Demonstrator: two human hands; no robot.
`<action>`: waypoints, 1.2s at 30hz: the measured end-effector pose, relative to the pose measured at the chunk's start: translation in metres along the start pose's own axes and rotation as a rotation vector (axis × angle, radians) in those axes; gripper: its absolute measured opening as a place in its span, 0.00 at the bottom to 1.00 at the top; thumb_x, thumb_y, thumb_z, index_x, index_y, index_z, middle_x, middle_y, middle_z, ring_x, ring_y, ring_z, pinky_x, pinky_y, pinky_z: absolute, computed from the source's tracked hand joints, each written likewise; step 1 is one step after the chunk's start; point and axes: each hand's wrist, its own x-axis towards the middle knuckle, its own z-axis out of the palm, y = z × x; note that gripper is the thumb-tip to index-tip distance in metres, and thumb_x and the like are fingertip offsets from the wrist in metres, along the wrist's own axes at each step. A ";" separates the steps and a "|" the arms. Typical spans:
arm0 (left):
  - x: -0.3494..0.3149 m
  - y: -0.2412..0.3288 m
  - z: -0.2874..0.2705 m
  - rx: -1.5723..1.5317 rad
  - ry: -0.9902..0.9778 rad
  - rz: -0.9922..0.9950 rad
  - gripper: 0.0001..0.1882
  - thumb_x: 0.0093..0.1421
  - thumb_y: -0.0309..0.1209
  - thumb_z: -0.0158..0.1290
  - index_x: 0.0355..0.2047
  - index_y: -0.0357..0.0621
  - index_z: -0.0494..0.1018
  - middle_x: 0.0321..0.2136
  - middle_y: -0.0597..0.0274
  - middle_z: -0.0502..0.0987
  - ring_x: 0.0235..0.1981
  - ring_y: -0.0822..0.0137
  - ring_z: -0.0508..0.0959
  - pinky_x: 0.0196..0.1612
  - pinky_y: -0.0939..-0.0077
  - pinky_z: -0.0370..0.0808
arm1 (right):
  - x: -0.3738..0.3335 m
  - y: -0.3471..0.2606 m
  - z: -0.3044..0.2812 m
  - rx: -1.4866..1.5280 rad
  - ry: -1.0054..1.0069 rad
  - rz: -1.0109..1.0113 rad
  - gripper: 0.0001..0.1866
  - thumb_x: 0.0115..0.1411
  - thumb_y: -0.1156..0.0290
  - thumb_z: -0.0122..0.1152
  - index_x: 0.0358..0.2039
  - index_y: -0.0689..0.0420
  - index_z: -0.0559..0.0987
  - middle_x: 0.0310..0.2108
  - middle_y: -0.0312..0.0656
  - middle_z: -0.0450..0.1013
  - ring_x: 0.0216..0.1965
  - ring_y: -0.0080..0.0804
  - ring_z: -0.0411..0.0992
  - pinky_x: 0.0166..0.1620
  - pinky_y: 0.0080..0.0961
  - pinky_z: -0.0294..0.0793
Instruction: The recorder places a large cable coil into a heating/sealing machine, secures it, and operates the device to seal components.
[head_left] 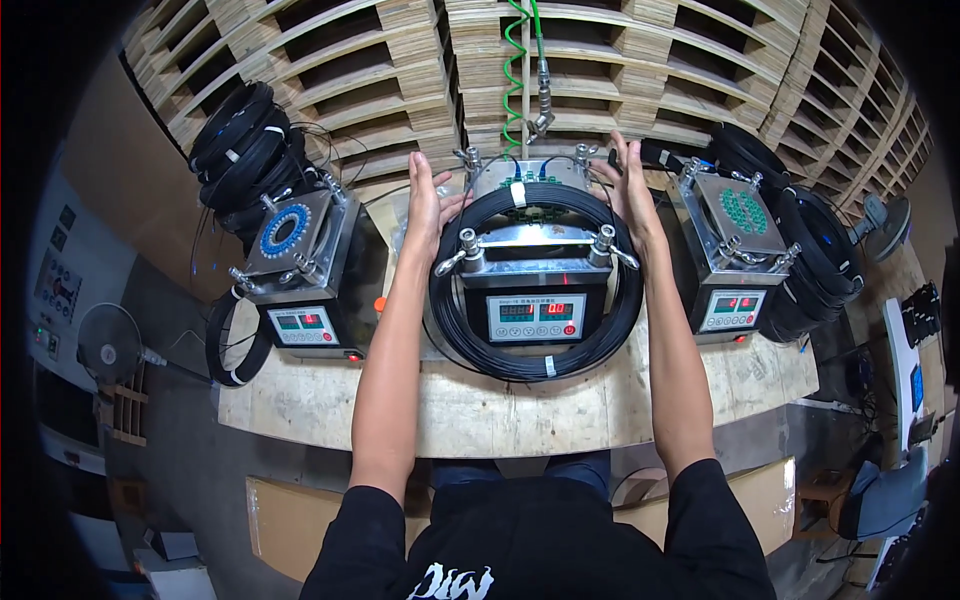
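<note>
In the head view, the left hand [427,212] and right hand [636,208] — both unclenched, fingers extended — flank the black cable coil [500,361] ringing the middle control panel [537,318], seemingly to steady it (contact is hard to tell)

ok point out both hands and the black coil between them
Left hand [427,210], head view: its middle
Right hand [634,202], head view: its middle
Black cable coil [512,364], head view: lower front strands

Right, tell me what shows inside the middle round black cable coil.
Within the coil shows a silver-and-black metal machine with a lit rectangular panel. What the coil's upper strands cover on the machine cannot be seen.
</note>
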 end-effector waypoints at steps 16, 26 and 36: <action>-0.010 -0.001 0.009 0.049 -0.142 0.022 0.33 0.71 0.54 0.47 0.66 0.47 0.58 0.50 0.43 0.72 0.39 0.61 0.80 0.37 0.71 0.83 | 0.003 0.008 -0.015 -0.228 0.132 0.015 0.39 0.68 0.31 0.38 0.69 0.44 0.65 0.49 0.46 0.71 0.33 0.23 0.76 0.27 0.13 0.71; -0.010 -0.001 0.015 -0.070 -0.074 -0.022 0.34 0.70 0.54 0.48 0.69 0.53 0.54 0.39 0.50 0.79 0.33 0.68 0.80 0.36 0.74 0.83 | 0.007 0.011 -0.014 -0.238 0.149 -0.004 0.40 0.68 0.29 0.34 0.69 0.42 0.64 0.46 0.43 0.74 0.39 0.23 0.75 0.32 0.15 0.67; -0.020 0.008 0.023 0.248 -0.200 0.016 0.34 0.71 0.61 0.39 0.58 0.46 0.75 0.33 0.65 0.73 0.28 0.79 0.73 0.30 0.86 0.73 | 0.004 0.004 -0.014 -0.318 0.056 0.077 0.40 0.69 0.31 0.32 0.63 0.47 0.74 0.37 0.41 0.75 0.38 0.23 0.70 0.41 0.19 0.75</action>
